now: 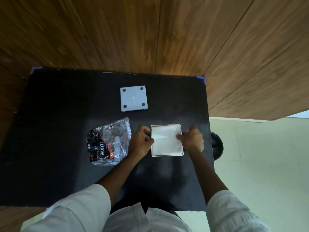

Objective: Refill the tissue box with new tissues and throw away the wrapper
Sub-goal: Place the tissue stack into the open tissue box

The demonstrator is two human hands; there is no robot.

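Observation:
A square white tissue box (182, 153) stands open on the black table, filled with white tissues (165, 139). My left hand (141, 139) grips the box's left wall, thumb over the rim onto the tissues. My right hand (192, 139) grips the right wall the same way. The crumpled clear and black plastic wrapper (108, 143) lies flat just left of my left hand. The box's white square lid (133, 98), with dark round pads at its corners, lies farther back on the table.
The black table (58, 131) backs onto a wood-panelled wall (150, 30). A dark round bin (217, 146) stands on the pale floor past the table's right edge.

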